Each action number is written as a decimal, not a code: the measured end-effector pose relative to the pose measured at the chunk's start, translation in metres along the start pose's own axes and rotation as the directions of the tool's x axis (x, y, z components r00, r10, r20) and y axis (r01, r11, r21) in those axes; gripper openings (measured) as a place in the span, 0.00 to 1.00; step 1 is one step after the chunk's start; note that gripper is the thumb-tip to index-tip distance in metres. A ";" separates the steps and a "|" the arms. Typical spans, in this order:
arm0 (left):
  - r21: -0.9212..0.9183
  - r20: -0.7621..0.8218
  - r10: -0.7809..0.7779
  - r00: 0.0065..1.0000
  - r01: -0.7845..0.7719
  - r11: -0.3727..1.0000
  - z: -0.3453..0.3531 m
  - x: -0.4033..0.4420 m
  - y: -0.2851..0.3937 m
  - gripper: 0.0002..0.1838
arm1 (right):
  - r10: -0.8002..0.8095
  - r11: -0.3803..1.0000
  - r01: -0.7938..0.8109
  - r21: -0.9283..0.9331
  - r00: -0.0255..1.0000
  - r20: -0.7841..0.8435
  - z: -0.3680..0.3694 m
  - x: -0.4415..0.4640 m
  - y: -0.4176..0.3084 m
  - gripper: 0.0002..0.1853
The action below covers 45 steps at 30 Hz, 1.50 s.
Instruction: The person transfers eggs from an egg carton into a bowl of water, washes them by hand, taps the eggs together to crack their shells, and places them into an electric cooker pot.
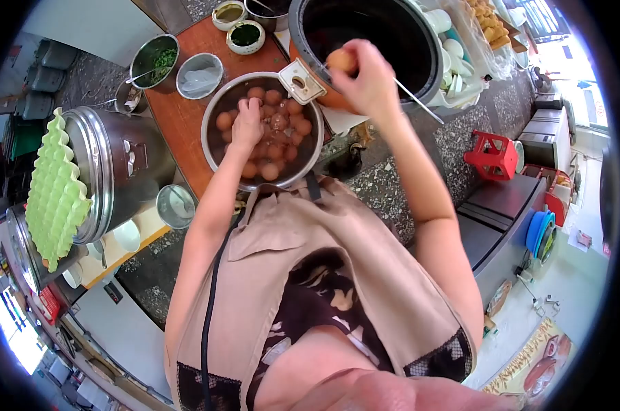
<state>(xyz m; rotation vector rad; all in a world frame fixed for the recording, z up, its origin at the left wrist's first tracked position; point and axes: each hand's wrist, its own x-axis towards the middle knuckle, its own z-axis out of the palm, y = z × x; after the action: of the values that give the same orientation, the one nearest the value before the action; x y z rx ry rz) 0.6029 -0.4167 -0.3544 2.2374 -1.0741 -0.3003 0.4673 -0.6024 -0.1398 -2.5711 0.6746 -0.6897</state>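
In the head view, my right hand is closed round a brown egg, held over the near left rim of a large dark pot. My left hand reaches into a steel bowl full of brown eggs in liquid. Its fingers are curled down among the eggs, and whatever lies under them is hidden. Between bowl and pot sits a small pale square piece with a hole.
On the brown table stand a bowl of chopped greens, a bowl with a plastic bag and sauce pots. A green egg tray rests on a steel pot at left. A red stool stands at right.
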 end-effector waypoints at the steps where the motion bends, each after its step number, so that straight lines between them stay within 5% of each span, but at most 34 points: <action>1: 0.001 0.000 0.004 1.000 -0.004 1.000 -0.001 -0.002 0.002 0.25 | 0.067 0.993 -0.060 -0.101 0.995 0.070 -0.004 0.016 0.022 0.18; 3: 0.008 -0.023 0.066 0.998 -0.065 0.998 -0.004 -0.005 0.003 0.24 | 0.320 0.926 -0.173 -0.336 0.831 0.455 0.004 0.041 0.064 0.21; 4: 0.010 -0.028 0.072 0.997 -0.072 0.997 -0.006 -0.007 0.004 0.24 | 0.375 0.895 -0.155 -0.418 0.768 0.518 0.012 0.045 0.070 0.23; 9: 0.197 -0.007 0.209 0.978 -0.204 0.959 -0.010 -0.015 0.009 0.26 | 0.515 0.788 -0.068 -0.611 0.618 0.595 0.047 0.052 0.082 0.31; 11: 0.212 0.014 0.176 0.984 -0.175 0.961 -0.011 -0.018 0.013 0.26 | 0.451 0.807 -0.020 -0.590 0.666 0.595 0.041 0.053 0.082 0.29; 13: 0.176 0.031 0.179 0.983 -0.182 0.967 -0.016 -0.021 0.015 0.26 | 0.417 0.846 -0.096 -0.525 0.734 0.537 0.008 0.058 0.062 0.24; 15: 0.169 0.034 0.158 0.987 -0.161 0.972 -0.022 -0.024 0.017 0.27 | 0.307 0.812 0.004 -0.583 0.847 0.433 -0.018 0.044 0.079 0.21; 19: 0.072 -0.002 0.152 0.988 -0.151 0.986 -0.034 -0.029 0.020 0.25 | 0.437 0.784 -0.170 -0.597 0.834 0.336 -0.077 -0.020 0.079 0.25; 22: -0.003 -0.036 0.179 0.983 -0.179 0.984 -0.030 -0.035 0.013 0.25 | 0.231 0.895 -0.107 -0.433 0.942 0.245 -0.071 -0.046 0.086 0.23; 25: -0.045 -0.016 0.180 0.984 -0.181 0.983 -0.033 -0.036 0.016 0.24 | 0.408 0.832 -0.209 -0.513 0.858 0.313 -0.082 -0.047 0.072 0.21; 26: -0.054 -0.015 0.168 0.986 -0.169 0.984 -0.033 -0.036 0.016 0.24 | 0.295 0.869 -0.127 -0.478 0.909 0.295 -0.085 -0.054 0.077 0.19; 29: -0.073 -0.005 0.135 0.991 -0.135 0.988 -0.034 -0.038 0.017 0.25 | 0.278 0.890 -0.181 -0.417 0.943 0.184 -0.097 -0.068 0.073 0.18; 34: -0.085 0.024 0.142 0.990 -0.139 0.987 -0.033 -0.042 0.022 0.26 | 0.283 0.940 -0.293 -0.176 0.956 -0.080 -0.091 -0.089 0.073 0.16; 36: -0.104 0.017 0.151 0.988 -0.148 0.984 -0.032 -0.041 0.025 0.25 | 0.227 0.960 -0.176 0.218 0.945 -0.236 -0.071 -0.090 0.092 0.15; 37: -0.117 0.025 0.147 0.989 -0.143 0.983 -0.032 -0.041 0.028 0.24 | 0.233 0.959 -0.179 0.219 0.940 -0.250 -0.072 -0.088 0.093 0.15; 38: -0.111 0.037 0.142 0.989 -0.137 0.984 -0.031 -0.040 0.028 0.24 | 0.518 0.744 -0.394 0.541 0.850 -0.093 -0.075 -0.085 0.094 0.14; 39: -0.107 0.049 0.136 0.989 -0.130 0.986 -0.029 -0.039 0.028 0.25 | 0.693 0.383 -0.539 0.750 0.705 0.153 -0.083 -0.078 0.091 0.14; 41: -0.102 0.058 0.142 0.988 -0.136 0.985 -0.028 -0.036 0.030 0.25 | 0.708 -0.043 -0.452 0.891 0.615 0.347 -0.104 -0.059 0.090 0.11; 43: -0.101 0.061 0.137 0.989 -0.130 0.986 -0.025 -0.034 0.035 0.25 | 0.596 -0.166 -0.272 0.948 0.739 0.316 -0.120 -0.036 0.113 0.11; 45: -0.080 0.070 0.128 0.989 -0.123 0.989 -0.024 -0.032 0.039 0.25 | 0.620 -0.228 -0.102 0.968 0.752 0.225 -0.142 0.004 0.127 0.13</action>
<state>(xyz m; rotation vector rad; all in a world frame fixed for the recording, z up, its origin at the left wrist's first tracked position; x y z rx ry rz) 0.5688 -0.4002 -0.3129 2.0961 -1.2172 -0.3668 0.3490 -0.7416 -0.0857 -0.6130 0.5955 -0.9089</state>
